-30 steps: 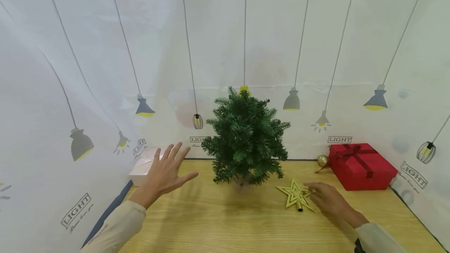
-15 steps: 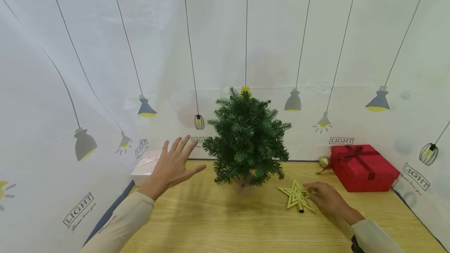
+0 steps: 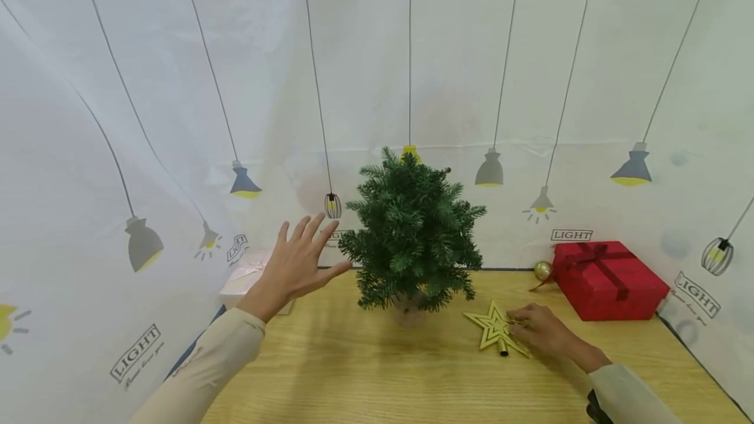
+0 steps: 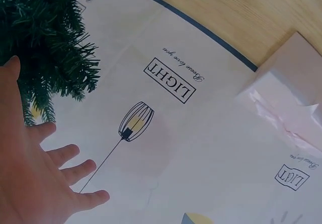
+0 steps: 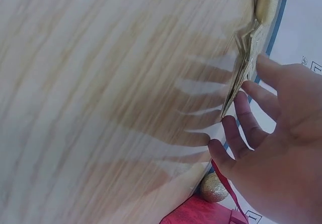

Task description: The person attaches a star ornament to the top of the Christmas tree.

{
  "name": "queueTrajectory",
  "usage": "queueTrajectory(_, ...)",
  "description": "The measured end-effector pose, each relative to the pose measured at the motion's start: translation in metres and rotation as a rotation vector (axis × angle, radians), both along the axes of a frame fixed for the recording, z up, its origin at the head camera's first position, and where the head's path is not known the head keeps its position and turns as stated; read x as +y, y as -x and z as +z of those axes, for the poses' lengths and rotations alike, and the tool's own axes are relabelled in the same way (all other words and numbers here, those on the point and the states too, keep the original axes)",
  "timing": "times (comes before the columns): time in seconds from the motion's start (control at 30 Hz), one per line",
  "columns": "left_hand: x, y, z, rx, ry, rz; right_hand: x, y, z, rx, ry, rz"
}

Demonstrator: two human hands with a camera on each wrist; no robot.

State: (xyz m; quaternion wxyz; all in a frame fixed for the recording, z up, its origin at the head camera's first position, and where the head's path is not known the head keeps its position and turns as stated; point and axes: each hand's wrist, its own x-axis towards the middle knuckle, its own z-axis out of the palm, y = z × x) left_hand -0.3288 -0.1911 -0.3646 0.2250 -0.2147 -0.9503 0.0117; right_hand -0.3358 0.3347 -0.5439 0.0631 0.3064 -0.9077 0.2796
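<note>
Back edge: a dark strip (image 4: 201,27) marked where the worktop (image 3: 353,378) met the backdrop (image 3: 365,51).
Room around the tree (image 3: 412,234): wood grain showed on both sides and in front; the left hand (image 3: 294,265) hung just off its left side, and the gold star (image 3: 493,327) was near its base on the right.
Left hand: raised, grip wide, fingers spread, thumb toward the branches; whether it touched them could not be told.
Right hand (image 3: 544,332): grip narrow, holding the gold star's right side between thumb and fingers.
Gold star: 5 points, short tube (image 5: 267,2) toward the near side; resting or slightly lifted, the views did not settle it.
Worktop: pale wood, with hand shadows across it.
Backdrop: white, printed with hanging lamps and the word LIGHT.
Red gift box (image 3: 612,283): at the back right, lid on, dark ribbon (image 3: 602,262) tied over it, contents hidden; a gold ball (image 3: 542,271) sat just beside it.
Pink box (image 4: 289,95): at the back left, bow on top, contents hidden.
</note>
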Motion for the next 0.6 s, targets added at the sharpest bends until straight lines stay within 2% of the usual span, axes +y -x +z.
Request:
queueTrajectory(0.2,0.003,0.000,0.007,-0.002,0.000,0.000,-0.005,-0.002,0.002,-0.119,0.018,-0.080)
queueTrajectory(0.4,0.005,0.002,0.015,-0.001,-0.010,0.004,-0.004,-0.006,0.005,-0.130,-0.008,-0.090)
queueTrajectory(0.6,0.007,0.003,0.023,0.013,-0.016,-0.002,-0.003,-0.010,0.011,-0.135,-0.031,-0.064)
